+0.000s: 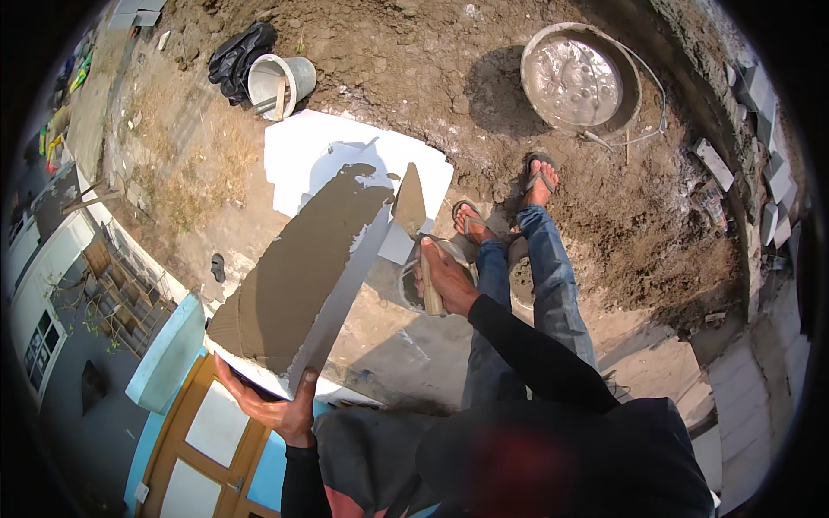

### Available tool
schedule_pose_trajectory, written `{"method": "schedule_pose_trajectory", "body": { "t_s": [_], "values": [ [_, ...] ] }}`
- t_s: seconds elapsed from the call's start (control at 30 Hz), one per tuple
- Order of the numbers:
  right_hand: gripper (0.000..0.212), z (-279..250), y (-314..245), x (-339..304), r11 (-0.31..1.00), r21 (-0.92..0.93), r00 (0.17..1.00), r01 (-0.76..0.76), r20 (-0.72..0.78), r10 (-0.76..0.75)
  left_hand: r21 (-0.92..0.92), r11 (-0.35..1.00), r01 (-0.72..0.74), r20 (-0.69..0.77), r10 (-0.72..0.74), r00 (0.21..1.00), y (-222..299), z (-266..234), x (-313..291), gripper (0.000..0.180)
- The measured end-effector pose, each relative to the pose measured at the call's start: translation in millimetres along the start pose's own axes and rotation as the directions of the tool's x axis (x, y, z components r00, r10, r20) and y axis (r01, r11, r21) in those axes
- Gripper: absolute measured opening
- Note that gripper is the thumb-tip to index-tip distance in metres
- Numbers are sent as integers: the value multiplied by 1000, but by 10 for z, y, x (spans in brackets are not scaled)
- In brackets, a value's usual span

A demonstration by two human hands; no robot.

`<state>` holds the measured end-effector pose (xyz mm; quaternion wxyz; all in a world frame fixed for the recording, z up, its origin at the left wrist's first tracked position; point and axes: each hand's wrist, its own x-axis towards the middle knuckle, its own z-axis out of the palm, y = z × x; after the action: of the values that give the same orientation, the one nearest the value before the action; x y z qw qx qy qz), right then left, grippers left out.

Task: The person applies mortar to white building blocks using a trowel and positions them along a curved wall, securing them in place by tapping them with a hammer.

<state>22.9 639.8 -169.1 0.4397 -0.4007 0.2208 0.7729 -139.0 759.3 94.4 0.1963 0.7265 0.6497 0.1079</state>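
My left hand (275, 413) grips the near end of a long pale slab (347, 298), thumb on the near edge and fingers under it. Grey-brown mortar (298, 259) covers most of the slab's upper face, with ragged edges toward its far end and right side. In my right hand (449, 278) is a pointed trowel (410, 203), its wooden handle in my closed fingers. The trowel's blade is smeared with mortar and lies beside the slab's far right edge; I cannot tell if they touch. Below my right hand, a bucket (402, 283) is partly hidden.
White sheets or panels (289, 164) lie on the ground beyond the slab. A pale bucket (300, 79) stands by a black plastic bag (237, 65). At the far right is a round tub (630, 99) of wet grey mix. Broken tile pieces (715, 166) lie along the right side.
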Motion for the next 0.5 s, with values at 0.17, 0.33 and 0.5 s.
{"method": "schedule_pose_trajectory", "body": {
  "t_s": [0.17,0.33,0.5],
  "values": [
    [39,404,111,-503,991,-8,982,137,133,-135,-93,994,54,-2,-54,999,71,-10,53,124],
    [30,19,-506,-360,233,-890,701,393,126,-702,-46,999,5,-8,-6,1000,-23,-28,-2,123],
    [26,-154,-547,-404,-316,-919,574,236,394,-718,22,1000,-22,-3,22,1000,-4,14,20,122]
  ]
}}
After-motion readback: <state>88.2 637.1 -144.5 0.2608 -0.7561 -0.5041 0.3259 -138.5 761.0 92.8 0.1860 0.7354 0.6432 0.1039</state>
